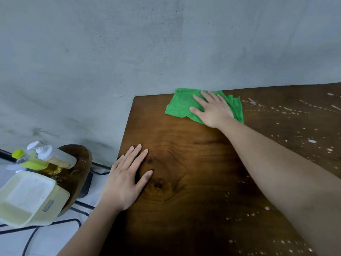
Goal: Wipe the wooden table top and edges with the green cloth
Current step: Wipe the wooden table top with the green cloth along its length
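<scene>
The dark wooden table fills the lower right of the head view, its back edge against a grey wall. A green cloth lies spread near the table's far left corner. My right hand presses flat on the cloth with straight, spread fingers. My left hand rests flat on the bare wood near the table's left edge, holding nothing. White droplets speckle the right part of the table top.
To the left of the table stands a small round wooden stool carrying several plastic bottles and a pale yellow tub. The grey wall rises right behind the table. The floor below is white with dark lines.
</scene>
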### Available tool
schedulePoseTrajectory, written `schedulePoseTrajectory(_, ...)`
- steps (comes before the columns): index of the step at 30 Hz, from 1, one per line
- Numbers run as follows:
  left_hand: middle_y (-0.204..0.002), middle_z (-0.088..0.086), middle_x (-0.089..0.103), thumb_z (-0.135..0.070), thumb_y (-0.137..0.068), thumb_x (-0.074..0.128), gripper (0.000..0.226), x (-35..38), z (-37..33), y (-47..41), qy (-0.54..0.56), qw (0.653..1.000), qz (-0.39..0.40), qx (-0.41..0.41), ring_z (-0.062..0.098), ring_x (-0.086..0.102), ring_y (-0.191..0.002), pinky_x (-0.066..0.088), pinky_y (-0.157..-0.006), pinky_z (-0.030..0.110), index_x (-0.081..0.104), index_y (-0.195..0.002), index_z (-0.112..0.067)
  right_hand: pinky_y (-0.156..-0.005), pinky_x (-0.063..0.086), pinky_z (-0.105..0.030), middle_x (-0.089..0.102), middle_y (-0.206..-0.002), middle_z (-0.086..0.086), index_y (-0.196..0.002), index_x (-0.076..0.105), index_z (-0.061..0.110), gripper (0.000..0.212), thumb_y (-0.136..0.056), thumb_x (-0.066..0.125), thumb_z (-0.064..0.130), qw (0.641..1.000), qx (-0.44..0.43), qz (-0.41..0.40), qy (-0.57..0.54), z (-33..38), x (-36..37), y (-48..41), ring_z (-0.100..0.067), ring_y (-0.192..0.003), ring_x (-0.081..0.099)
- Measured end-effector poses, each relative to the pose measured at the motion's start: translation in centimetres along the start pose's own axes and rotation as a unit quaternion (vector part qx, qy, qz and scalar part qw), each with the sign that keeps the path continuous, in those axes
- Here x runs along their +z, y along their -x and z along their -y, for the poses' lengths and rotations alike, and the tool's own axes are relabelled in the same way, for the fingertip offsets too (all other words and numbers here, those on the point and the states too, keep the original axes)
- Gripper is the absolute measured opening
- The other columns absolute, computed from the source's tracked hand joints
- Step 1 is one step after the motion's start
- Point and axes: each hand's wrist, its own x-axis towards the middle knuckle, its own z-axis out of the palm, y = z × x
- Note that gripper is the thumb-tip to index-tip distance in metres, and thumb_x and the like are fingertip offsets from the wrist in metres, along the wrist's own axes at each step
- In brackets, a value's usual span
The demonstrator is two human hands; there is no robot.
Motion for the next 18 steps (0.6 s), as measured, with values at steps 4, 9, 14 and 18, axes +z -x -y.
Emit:
schedulePoseTrajectory(4, -0.186, -0.021, 0.005, -0.085, -0.108, 0.019, 0.079, 0.1, -0.2, -0.1, -0.009, 1.0, 0.002, -0.002, 0.002, -0.005, -0.172, 0.008, -0.14, 0.041, 0.014, -0.178, -0.046, -0.139, 0.003, -0.05, 0.005, -0.188, 0.003, -0.178, 0.014, 0.042, 0.086, -0.103, 0.009, 0.085, 0.994, 0.11, -0.022, -0.002, -5.5, -1.0, 2.6, -0.024, -0.173, 0.002)
schedulePoseTrajectory(9, -0.187, -0.019, 0.002, -0.085, -0.108, 0.012, 0.082, 0.3, -0.1, -0.1, -0.018, 1.0, 0.002, 0.001, 0.004, -0.007, -0.172, 0.0, -0.137, 0.036, 0.013, -0.178, -0.043, -0.137, 0.001, -0.058, 0.002, -0.188, -0.006, -0.179, 0.009, 0.036, 0.086, -0.106, 0.01, 0.081, 0.965, 0.261, -0.04, -0.014, -4.9, -0.7, 6.9, -0.036, -0.173, -0.001)
schedulePoseTrajectory(14, -0.188, -0.014, 0.002, -0.085, -0.107, 0.006, 0.084, 0.9, 0.5, -0.1, -0.026, 0.999, 0.009, 0.016, 0.009, -0.008, -0.173, -0.006, -0.135, 0.035, 0.008, -0.179, -0.041, -0.138, 0.001, -0.059, -0.003, -0.188, -0.006, -0.179, 0.004, 0.037, 0.088, -0.104, 0.006, 0.083, 0.962, 0.269, -0.036, -0.014, 0.3, 0.7, 11.4, -0.038, -0.172, -0.004)
schedulePoseTrajectory(18, -0.189, -0.008, 0.004, -0.09, -0.103, 0.003, 0.092, 1.0, 0.6, -0.1, -0.029, 0.999, 0.016, 0.031, 0.015, -0.003, -0.174, -0.003, -0.135, 0.039, 0.009, -0.179, -0.039, -0.138, 0.0, -0.057, -0.002, -0.188, -0.003, -0.179, 0.003, 0.038, 0.09, -0.102, 0.002, 0.085, 0.968, 0.247, -0.036, -0.009, 4.3, 2.2, 15.0, -0.034, -0.173, -0.006)
